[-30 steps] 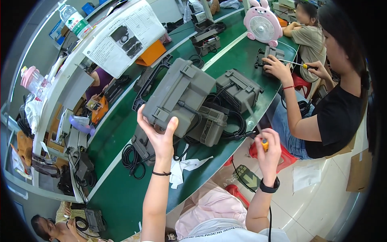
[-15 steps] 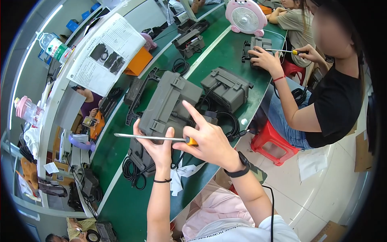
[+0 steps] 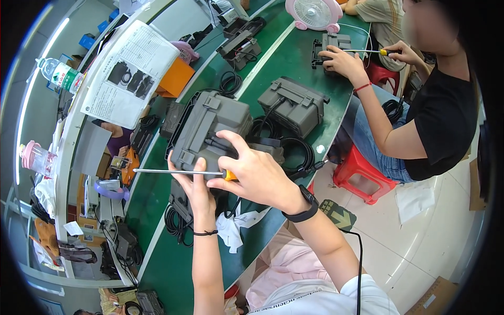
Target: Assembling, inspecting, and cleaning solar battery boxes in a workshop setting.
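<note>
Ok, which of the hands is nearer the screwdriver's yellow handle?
Right: the right hand holds the yellow handle; the left hand is left of it, against a grey box.

Bright, fairly even light; a strip light (image 3: pixel 21 126) glows at left. The screwdriver (image 3: pixel 181 172) gleams and the floor (image 3: pixel 383 247) at right shows pale glare. Fisheye distortion curves the tabletop (image 3: pixel 170 270); corners go black.

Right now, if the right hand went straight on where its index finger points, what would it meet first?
Probably the gray case at the left hand; depth is unclear, so the right hand may already touch it.
</note>
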A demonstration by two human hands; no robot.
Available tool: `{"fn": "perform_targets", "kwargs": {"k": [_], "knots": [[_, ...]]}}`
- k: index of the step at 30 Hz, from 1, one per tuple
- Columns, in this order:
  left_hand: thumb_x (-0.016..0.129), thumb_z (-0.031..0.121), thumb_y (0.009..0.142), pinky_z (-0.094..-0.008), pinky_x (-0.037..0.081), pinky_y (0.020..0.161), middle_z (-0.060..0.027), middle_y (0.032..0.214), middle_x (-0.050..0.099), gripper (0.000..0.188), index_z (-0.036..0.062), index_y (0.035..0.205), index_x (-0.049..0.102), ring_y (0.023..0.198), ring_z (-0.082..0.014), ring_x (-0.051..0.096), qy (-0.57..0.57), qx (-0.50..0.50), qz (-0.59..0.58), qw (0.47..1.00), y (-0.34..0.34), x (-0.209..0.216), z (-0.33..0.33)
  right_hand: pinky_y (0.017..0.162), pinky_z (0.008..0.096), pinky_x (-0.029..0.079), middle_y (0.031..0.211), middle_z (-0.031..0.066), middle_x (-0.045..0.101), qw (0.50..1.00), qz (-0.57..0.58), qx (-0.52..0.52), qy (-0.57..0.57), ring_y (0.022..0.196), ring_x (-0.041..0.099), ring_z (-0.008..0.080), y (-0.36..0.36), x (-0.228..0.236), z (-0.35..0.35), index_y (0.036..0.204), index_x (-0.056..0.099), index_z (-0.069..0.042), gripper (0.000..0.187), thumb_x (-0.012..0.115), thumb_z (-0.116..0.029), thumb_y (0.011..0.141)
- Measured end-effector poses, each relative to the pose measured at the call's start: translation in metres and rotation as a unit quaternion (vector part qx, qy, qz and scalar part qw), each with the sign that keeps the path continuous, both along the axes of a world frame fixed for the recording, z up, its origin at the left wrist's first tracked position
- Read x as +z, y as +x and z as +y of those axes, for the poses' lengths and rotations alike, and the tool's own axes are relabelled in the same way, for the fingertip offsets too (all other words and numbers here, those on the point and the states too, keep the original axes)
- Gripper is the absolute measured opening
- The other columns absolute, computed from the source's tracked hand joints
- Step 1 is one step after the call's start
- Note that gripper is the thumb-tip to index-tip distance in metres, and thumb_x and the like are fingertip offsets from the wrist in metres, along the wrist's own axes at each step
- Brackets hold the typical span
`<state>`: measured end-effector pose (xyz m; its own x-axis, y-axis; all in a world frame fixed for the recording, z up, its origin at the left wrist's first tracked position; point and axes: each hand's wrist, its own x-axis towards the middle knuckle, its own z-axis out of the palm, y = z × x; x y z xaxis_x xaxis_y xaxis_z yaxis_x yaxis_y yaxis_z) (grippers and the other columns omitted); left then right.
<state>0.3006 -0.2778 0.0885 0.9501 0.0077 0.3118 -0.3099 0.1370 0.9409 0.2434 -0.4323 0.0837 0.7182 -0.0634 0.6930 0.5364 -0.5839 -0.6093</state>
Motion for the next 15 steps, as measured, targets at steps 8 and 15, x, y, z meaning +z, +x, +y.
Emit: {"fn": "perform_targets", "kwargs": {"k": [8, 15], "knots": [[0.072, 0.021, 0.087, -0.0395, 0.049, 0.099, -0.0142, 0.14, 0.041, 0.08, 0.0178, 0.151, 0.024, 0.125, -0.0284, 0.049, -0.004, -0.007, 0.028, 1.0, 0.008, 0.001, 0.005, 0.059, 0.0397, 0.057, 0.14, 0.0282, 0.045, 1.0, 0.022, 0.01, 0.0, 0.067, 0.069, 0.0361, 0.007, 0.001, 0.01, 0.079, 0.061, -0.003, 0.048, 0.069, -0.049, 0.087], [0.072, 0.024, 0.088, -0.0337, 0.053, 0.092, -0.0144, 0.139, 0.043, 0.079, 0.0207, 0.151, 0.025, 0.122, -0.0263, 0.053, 0.022, 0.03, 0.059, 0.998, 0.005, 0.006, 0.002, 0.062, 0.0406, 0.058, 0.138, 0.0326, 0.045, 0.999, 0.046, 0.022, 0.02, 0.067, 0.069, 0.0399, 0.012, 0.008, 0.003, 0.078, 0.063, -0.002, 0.051, 0.069, -0.051, 0.086]]}}
